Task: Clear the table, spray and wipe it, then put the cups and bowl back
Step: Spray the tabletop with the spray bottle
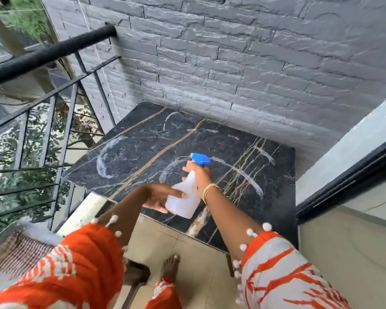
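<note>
A white spray bottle (pixel 184 197) with a blue trigger head hangs over the black marble table (pixel 132 152), near its front edge. My right hand (pixel 197 175) grips the bottle's neck just under the blue head. My left hand (pixel 159 197) cups the bottle's base from the left, fingers pressed on its side. The tabletop carries pale ring-shaped marks and smears. No cups, bowl or cloth are in view.
A grey brick wall (pixel 232 63) backs the table. A black metal railing (pixel 42 108) runs along the left side. A dark door frame (pixel 343 181) stands to the right. A striped mat (pixel 22 253) lies at lower left. My bare foot (pixel 170 267) rests on the beige floor tiles.
</note>
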`<state>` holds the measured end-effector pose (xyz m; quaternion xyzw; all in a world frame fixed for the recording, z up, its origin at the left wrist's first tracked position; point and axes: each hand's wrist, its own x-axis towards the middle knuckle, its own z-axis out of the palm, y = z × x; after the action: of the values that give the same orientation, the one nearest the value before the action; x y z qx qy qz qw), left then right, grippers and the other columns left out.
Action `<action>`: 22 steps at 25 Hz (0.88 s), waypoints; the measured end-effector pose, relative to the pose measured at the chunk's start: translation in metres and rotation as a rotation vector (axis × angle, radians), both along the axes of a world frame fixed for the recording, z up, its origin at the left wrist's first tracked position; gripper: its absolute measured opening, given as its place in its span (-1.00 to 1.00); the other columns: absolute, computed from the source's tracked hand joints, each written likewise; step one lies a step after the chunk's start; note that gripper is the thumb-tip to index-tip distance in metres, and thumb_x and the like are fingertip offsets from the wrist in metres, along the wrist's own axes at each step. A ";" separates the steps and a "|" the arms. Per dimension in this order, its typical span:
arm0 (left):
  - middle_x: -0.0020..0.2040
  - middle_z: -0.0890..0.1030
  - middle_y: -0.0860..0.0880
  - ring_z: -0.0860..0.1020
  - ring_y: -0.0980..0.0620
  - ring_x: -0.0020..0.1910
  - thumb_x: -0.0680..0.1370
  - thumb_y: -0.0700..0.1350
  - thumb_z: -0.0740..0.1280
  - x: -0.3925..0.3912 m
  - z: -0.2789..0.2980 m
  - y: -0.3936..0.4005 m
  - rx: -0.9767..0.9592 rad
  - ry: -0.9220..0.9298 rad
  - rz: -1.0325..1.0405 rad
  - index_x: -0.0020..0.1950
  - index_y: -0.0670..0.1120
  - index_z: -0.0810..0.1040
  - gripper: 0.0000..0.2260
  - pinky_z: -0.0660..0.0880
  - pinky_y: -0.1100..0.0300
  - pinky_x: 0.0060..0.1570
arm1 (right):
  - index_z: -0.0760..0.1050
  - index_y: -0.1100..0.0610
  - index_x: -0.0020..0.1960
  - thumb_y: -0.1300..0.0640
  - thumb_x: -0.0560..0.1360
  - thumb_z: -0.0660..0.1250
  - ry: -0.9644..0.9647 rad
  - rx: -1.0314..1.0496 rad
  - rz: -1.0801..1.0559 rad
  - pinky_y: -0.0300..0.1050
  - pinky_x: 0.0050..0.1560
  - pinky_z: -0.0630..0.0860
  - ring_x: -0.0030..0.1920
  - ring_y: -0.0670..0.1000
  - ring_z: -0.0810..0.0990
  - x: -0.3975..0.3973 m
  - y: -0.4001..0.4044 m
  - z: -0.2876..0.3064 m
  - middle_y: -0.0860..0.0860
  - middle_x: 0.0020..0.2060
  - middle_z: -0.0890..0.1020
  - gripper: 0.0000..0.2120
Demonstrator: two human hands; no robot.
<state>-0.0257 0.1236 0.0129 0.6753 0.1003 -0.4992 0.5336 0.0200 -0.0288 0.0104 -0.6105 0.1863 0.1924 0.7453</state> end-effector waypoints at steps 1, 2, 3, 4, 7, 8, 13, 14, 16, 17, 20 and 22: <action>0.09 0.63 -0.10 0.60 -0.07 0.00 0.06 0.23 0.62 0.016 0.002 0.000 -0.008 0.025 -0.046 0.25 -0.09 0.53 -0.15 0.57 0.21 -0.19 | 0.50 0.20 0.12 0.17 0.52 0.32 0.036 0.023 -0.007 -0.15 -0.33 0.52 -0.30 0.07 0.59 0.014 -0.001 0.002 0.13 -0.04 0.64 -0.80; 0.07 0.65 -0.09 0.63 -0.06 -0.02 0.05 0.24 0.61 0.034 0.003 0.002 -0.014 0.046 -0.088 0.22 -0.09 0.54 -0.18 0.57 0.22 -0.18 | 0.50 0.19 0.10 0.17 0.53 0.30 0.066 0.045 -0.012 -0.16 -0.33 0.50 -0.31 0.05 0.57 0.030 -0.001 0.003 0.12 -0.04 0.65 -0.84; 0.05 0.67 -0.08 0.64 -0.06 -0.04 0.05 0.25 0.61 0.051 0.005 0.004 -0.013 0.064 -0.115 0.18 -0.08 0.56 -0.21 0.57 0.21 -0.16 | 0.49 0.18 0.07 0.17 0.55 0.27 0.089 0.068 -0.012 -0.16 -0.31 0.48 -0.31 0.04 0.56 0.047 -0.001 0.002 0.12 -0.04 0.64 -0.86; 0.02 0.68 -0.05 0.65 -0.05 -0.05 0.06 0.25 0.60 0.068 0.007 0.008 -0.010 0.077 -0.120 0.15 -0.07 0.58 -0.25 0.56 0.19 -0.13 | 0.48 0.19 0.06 0.16 0.56 0.24 0.104 0.088 -0.011 -0.15 -0.29 0.48 -0.28 0.03 0.56 0.061 0.000 0.001 0.12 -0.04 0.64 -0.87; 0.00 0.64 -0.03 0.61 -0.03 -0.11 0.35 0.23 0.44 0.124 0.005 0.027 0.023 0.072 0.016 0.16 -0.03 0.55 -0.50 0.55 0.13 -0.09 | 0.49 0.19 0.05 0.11 0.57 0.27 0.102 0.054 -0.032 -0.09 -0.22 0.51 -0.17 0.05 0.62 0.104 0.013 -0.009 0.08 -0.10 0.63 -0.85; 0.01 0.62 -0.04 0.59 -0.04 -0.12 0.47 0.18 0.34 0.143 0.003 0.035 0.077 0.032 0.075 0.20 -0.03 0.52 -0.60 0.53 0.13 -0.10 | 0.50 0.16 0.02 0.05 0.57 0.29 0.094 0.029 -0.036 -0.09 -0.23 0.51 -0.16 0.04 0.63 0.118 0.020 -0.012 0.06 -0.08 0.62 -0.84; 0.13 0.61 -0.23 0.59 -0.21 0.08 0.54 -0.13 0.25 0.239 -0.028 0.090 0.719 -0.507 0.065 0.13 -0.25 0.56 -0.74 0.55 0.08 0.00 | 0.50 0.13 0.02 -0.09 0.57 0.27 0.125 -0.043 0.014 -0.08 -0.29 0.50 -0.03 0.08 0.62 0.195 0.054 -0.015 0.07 0.03 0.58 -0.73; 0.16 0.60 -0.24 0.56 -0.22 0.15 0.53 -0.12 0.25 0.249 -0.034 0.099 0.791 -0.558 0.054 0.12 -0.22 0.56 -0.75 0.50 0.07 0.08 | 0.51 0.15 0.04 -0.08 0.57 0.28 0.135 -0.048 0.007 -0.08 -0.28 0.50 -0.03 0.08 0.60 0.207 0.060 -0.016 0.08 0.03 0.58 -0.71; 0.21 0.57 -0.22 0.52 -0.21 0.21 0.51 -0.10 0.28 0.270 -0.047 0.118 0.831 -0.608 0.026 0.17 -0.15 0.55 -0.73 0.46 0.07 0.14 | 0.51 0.20 0.11 -0.05 0.57 0.29 0.135 -0.055 0.017 -0.07 -0.27 0.50 -0.05 0.07 0.59 0.234 0.076 -0.020 0.12 0.04 0.58 -0.68; 0.24 0.54 -0.20 0.50 -0.20 0.24 0.49 -0.08 0.31 0.279 -0.054 0.126 0.832 -0.612 0.005 0.23 -0.10 0.52 -0.68 0.45 0.05 0.16 | 0.50 0.21 0.18 -0.05 0.57 0.29 0.128 -0.062 0.040 -0.07 -0.27 0.51 -0.03 0.08 0.60 0.247 0.085 -0.022 0.13 0.06 0.59 -0.65; 0.35 0.40 -0.13 0.41 -0.16 0.33 0.41 0.06 0.39 0.298 -0.077 0.142 0.885 -0.628 -0.063 0.37 -0.02 0.38 -0.45 0.44 -0.07 0.25 | 0.50 0.19 0.16 -0.04 0.55 0.32 0.103 -0.096 0.095 -0.08 -0.29 0.53 0.02 0.07 0.61 0.279 0.110 -0.026 0.11 0.05 0.60 -0.67; 0.45 0.26 -0.12 0.26 -0.15 0.43 0.38 0.16 0.42 0.306 -0.087 0.146 0.930 -0.653 -0.114 0.43 -0.01 0.29 -0.32 0.37 -0.17 0.29 | 0.53 0.20 0.11 -0.03 0.53 0.36 0.090 -0.134 0.107 -0.10 -0.32 0.54 -0.05 0.05 0.62 0.296 0.124 -0.029 0.09 -0.04 0.61 -0.69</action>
<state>0.2805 0.2696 -0.0743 0.9627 0.1029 -0.1960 0.1557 0.3161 0.0953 -0.0187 -0.6589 0.1992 0.2463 0.6823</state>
